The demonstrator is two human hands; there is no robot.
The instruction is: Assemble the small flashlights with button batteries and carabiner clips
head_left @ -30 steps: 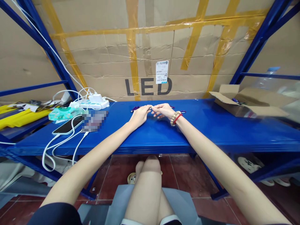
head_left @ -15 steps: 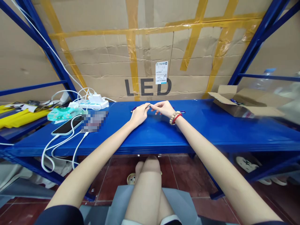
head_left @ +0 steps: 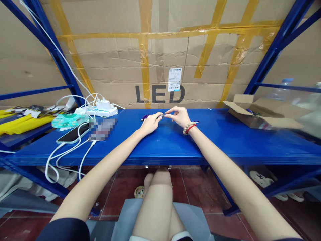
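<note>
**Both hands pinch 1 small piece above the blue bench**

The left hand [head_left: 150, 123] and the right hand [head_left: 179, 115] meet fingertip to fingertip just above the far middle of the bench [head_left: 225, 137]. Between them is a small piece [head_left: 160, 116], purple and silvery, too small to identify. Each grip is pressed together on 1 end of it, thumb against forefinger, and the right hand's other fingers are fanned loose.

A loose purple bit [head_left: 144, 117] lies on the bench just beyond the left hand. The other purple bit [head_left: 196, 122] lies beside the right wrist, near the beaded bracelet [head_left: 187, 127]. An open cardboard box [head_left: 260, 115] sits well to the right. A phone [head_left: 72, 134] and a power strip [head_left: 97, 109] with white cables sit to the left.

This looks like the fine stage of fitting or parting the piece's 2 ends while it is held clear of the bench. Further handling would call for a steady pinch on both sides and only small, aligned movement between the fingertips
</note>
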